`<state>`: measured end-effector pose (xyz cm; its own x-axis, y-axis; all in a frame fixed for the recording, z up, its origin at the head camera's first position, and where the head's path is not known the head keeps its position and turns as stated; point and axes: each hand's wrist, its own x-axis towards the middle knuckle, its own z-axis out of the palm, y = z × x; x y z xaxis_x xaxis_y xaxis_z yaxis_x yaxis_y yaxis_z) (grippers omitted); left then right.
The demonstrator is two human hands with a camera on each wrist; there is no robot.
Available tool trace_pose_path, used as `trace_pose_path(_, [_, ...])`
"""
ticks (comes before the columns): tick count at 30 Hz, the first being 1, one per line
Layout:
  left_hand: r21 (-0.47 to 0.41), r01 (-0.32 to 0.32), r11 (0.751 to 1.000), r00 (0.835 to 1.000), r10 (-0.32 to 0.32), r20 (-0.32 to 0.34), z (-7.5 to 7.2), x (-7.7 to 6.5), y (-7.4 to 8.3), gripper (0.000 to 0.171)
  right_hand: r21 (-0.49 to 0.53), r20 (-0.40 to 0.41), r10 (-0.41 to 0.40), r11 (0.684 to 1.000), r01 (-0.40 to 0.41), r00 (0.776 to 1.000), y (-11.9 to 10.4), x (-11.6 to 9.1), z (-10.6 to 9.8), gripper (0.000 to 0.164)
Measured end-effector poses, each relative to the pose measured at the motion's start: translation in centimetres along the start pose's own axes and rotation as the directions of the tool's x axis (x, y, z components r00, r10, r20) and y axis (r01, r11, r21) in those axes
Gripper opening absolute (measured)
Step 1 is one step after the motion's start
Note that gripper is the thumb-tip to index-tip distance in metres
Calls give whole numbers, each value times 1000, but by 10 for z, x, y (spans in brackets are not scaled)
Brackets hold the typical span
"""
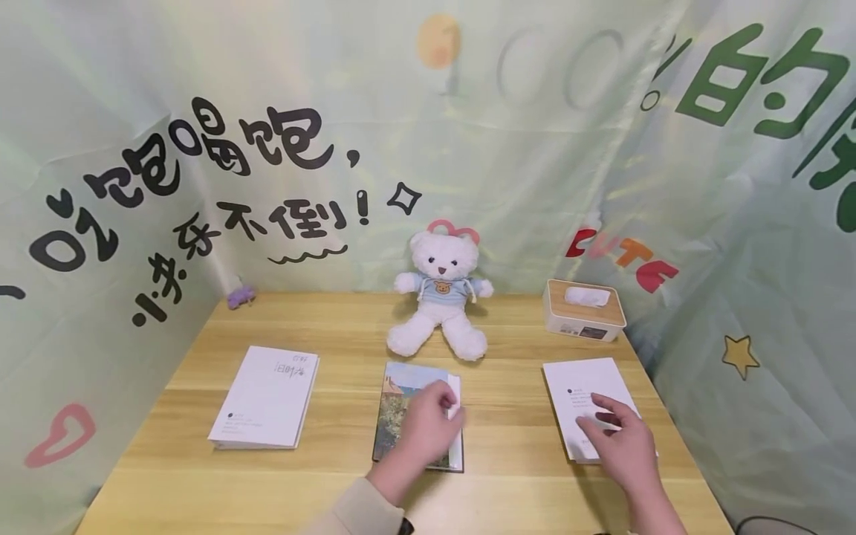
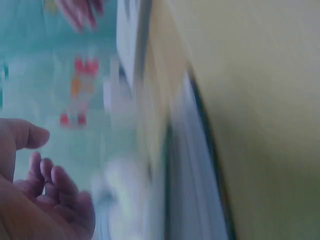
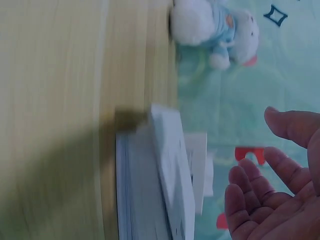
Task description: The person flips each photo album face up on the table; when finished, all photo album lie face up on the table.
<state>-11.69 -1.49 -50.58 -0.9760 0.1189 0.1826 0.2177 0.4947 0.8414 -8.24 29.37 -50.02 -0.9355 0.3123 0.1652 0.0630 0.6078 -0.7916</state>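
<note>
My left hand [image 1: 431, 427] hangs over a book with a painted landscape cover [image 1: 390, 420] in the middle of the table. Its fingers curl loosely and hold nothing; the left wrist view shows the palm [image 2: 45, 205] apart from the blurred book [image 2: 190, 175]. My right hand [image 1: 625, 442] is above a white book [image 1: 585, 379] on the right, thumb and fingers spread with nothing between them. In the right wrist view, this book's white cover [image 3: 172, 165] stands at a slant to its pages. Another thick white book [image 1: 267, 401] lies at the left, untouched.
A white teddy bear [image 1: 441, 297] in a blue top sits behind the middle book. At the back right stands a tissue box [image 1: 585, 312] with a wooden lid. A small purple object [image 1: 241, 297] lies at the back left corner. Printed cloth walls [image 1: 374, 74] surround the table.
</note>
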Motion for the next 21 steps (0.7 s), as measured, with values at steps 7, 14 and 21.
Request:
trace_pose_path(7, [-153, 66, 986, 959, -21, 282, 63, -12, 36, 25, -128, -47, 76, 988, -82, 996, 12, 10, -18, 55])
trace_pose_path(14, [-123, 109, 986, 936, -60, 347, 111, 0, 48, 49, -185, 16, 184, 967, -178, 983, 26, 21, -32, 68])
trace_pose_path(21, [14, 137, 990, 896, -130, 424, 144, 5, 61, 66, -226, 77, 297, 935, -274, 952, 48, 29, -38, 78])
